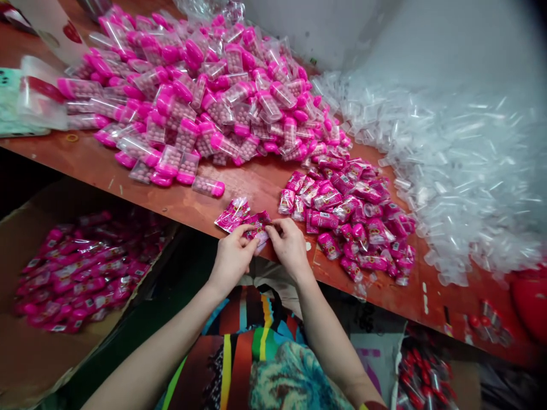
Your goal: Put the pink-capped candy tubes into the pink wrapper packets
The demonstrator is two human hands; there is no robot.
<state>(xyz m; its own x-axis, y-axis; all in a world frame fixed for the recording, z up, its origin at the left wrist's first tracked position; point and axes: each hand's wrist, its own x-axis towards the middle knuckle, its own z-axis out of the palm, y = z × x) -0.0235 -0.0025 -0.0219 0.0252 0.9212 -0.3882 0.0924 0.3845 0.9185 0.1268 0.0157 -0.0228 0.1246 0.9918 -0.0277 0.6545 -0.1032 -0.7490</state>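
Patterned cloth [260,353] on the lap sits nearest, at 6 o'clock, forearms rising over it to the worktop [179,199] edge. Left hand [233,257] and right hand [289,245] meet at centre, fingers pinched nearly closed on a small pink printed packet [257,226]; thumb and forefinger tips of both press on its near edge. Packet lies at the very lip of the worktop, partly overhanging. A second printed sachet [233,214] lies just beside it at 10 o'clock, touching or overlapping; can't tell which.

Risks, judged: packet sits at the edge, so a slipped pinch could drop it onto the lap or into the gap below. Film looks slick, grip is fingertip-only, so a tug could tear the film or skew it. Right wrist is near the labelled pile [354,222] at 3 o'clock; a sweep could knock pieces off the edge.

Cardboard box [25,341] at 8 o'clock, below the worktop, holds finished pink packs [81,273]. Farther, at 11 to 12 o'clock, a big heap of clear capped tubes of pink beads [205,97]. At 2 o'clock a spread of empty clear bags [461,171], well apart from the hands. Red-capped tubes [487,327] at 4 o'clock, blurred.
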